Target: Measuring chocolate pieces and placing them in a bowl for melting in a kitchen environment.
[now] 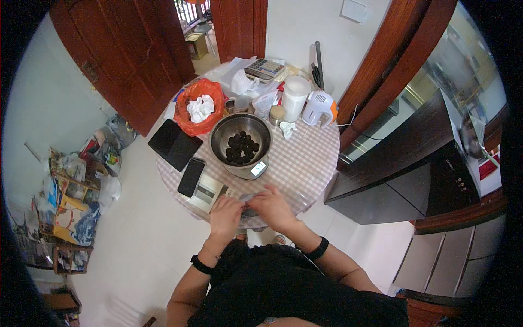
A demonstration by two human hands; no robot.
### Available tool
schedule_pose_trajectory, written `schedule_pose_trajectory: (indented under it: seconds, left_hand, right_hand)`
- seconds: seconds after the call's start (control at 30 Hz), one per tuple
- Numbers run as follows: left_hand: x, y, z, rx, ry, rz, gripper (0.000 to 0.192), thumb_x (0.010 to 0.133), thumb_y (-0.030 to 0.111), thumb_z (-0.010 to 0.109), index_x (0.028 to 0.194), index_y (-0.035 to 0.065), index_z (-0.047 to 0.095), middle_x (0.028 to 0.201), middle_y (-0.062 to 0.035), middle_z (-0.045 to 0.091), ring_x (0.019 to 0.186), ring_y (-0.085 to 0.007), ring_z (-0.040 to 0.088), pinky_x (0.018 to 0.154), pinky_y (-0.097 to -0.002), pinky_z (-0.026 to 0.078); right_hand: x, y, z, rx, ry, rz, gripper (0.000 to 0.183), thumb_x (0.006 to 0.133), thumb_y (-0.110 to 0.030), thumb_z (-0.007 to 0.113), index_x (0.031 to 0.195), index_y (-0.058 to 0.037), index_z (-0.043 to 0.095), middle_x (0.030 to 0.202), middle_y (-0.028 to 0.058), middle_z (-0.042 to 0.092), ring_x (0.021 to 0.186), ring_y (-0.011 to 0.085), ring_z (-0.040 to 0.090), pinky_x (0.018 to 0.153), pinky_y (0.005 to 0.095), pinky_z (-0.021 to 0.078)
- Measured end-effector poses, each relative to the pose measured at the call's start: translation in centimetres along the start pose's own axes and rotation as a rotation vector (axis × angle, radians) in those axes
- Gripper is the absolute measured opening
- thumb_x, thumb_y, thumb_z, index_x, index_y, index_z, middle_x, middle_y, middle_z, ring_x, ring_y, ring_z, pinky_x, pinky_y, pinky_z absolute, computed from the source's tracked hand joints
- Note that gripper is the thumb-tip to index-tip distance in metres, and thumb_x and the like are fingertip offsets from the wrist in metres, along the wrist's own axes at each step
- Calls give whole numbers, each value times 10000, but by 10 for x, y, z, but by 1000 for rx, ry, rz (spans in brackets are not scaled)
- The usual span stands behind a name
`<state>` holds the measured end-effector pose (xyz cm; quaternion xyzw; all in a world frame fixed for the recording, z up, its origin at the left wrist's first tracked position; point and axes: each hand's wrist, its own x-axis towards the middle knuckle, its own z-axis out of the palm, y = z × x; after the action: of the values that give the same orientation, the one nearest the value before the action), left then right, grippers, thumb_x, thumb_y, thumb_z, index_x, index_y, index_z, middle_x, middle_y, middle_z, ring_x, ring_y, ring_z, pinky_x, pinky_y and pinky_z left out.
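Observation:
Both hands meet over the near edge of a round table with a checked cloth [286, 175]. My left hand [226, 214] and my right hand [271, 206] pinch a small, clear plastic bag [249, 210] between them; its contents are mostly hidden by the fingers. Beyond them, a steel bowl [216, 143] holds several dark round balls [242, 148] and rests on a digital kitchen scale [245, 173] with a lit display. Just left of my hands lies a flat, pale box or booklet [207, 194].
A black phone [191, 178] and dark tablet [175, 144] lie at the left. Behind stand a red plastic bag with crumpled tissues [218, 92], a white-lidded jar [295, 98], a cork-topped jar [277, 115], a hand mixer [318, 108] and a calculator [264, 70].

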<state>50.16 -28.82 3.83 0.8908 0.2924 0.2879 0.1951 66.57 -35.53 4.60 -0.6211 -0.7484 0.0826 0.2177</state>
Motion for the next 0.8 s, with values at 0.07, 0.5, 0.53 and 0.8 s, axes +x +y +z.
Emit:
schedule_pose_trajectory:
  seconds: [0.07,0.5,0.53,0.8]
  left_hand:
    - [2,1,0,-14,-14,11,125,708,51,585,832,57,599,841,-85,593,881,-272,557,883,-415,417]
    - [4,-7,-5,-65,-6,11,89,729,77,613,813,52,594,821,-99,597,828,-286,566,864,-420,419]
    - [5,-8,-5,-100,-12,3,82,741,78,611,816,49,595,824,-102,599,824,-290,568,862,-420,420]
    - [1,-19,-15,-158,-73,-71,83,757,59,565,826,37,605,832,-103,609,822,-294,571,768,-391,442]
  right_hand:
    - [1,-1,-2,10,-4,12,163,730,-117,569,874,-145,641,839,20,629,933,195,554,976,405,313]
    - [2,7,-10,125,6,77,291,735,-129,590,1026,-114,605,965,40,631,935,210,574,925,385,381]
    - [2,9,-9,129,5,74,291,735,-129,590,1026,-114,605,965,40,631,935,210,574,925,385,381]
    - [2,14,-6,144,-142,177,291,784,-140,550,1069,-99,591,976,80,627,918,259,584,771,348,470]
